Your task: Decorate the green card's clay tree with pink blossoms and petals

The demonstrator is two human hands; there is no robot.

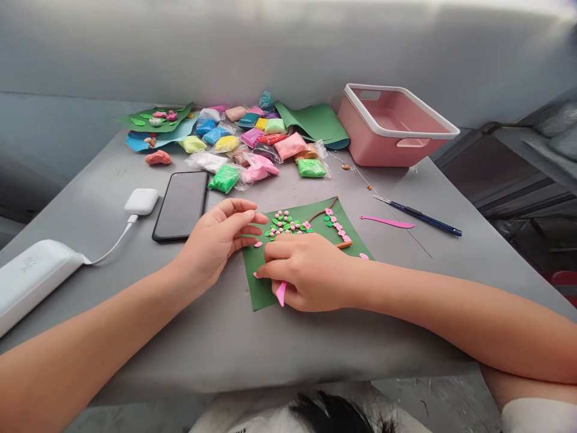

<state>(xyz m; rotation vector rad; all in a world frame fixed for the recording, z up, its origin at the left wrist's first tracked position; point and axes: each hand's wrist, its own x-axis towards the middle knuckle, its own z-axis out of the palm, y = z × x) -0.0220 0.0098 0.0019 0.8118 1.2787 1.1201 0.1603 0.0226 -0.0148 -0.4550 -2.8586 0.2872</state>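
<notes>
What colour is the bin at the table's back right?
The bin is pink with a white rim; head view.

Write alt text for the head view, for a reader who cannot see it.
A person's right hand holds a pink tool against a green sheet decorated with clay flowers, while the left hand rests at the sheet's left edge. Behind lie bags of coloured clay, a black phone and a pink tub on a grey table.

Grey table (216, 343), matte top, rounded front edge. Pale grey wall (288, 42) behind, plain, running along the table's far side. Dark grey shelving (527, 180) to the right, partly blurred. Grey floor (433, 403) below the table edge, scuffed. Light soft and even, shadows faint.
</notes>
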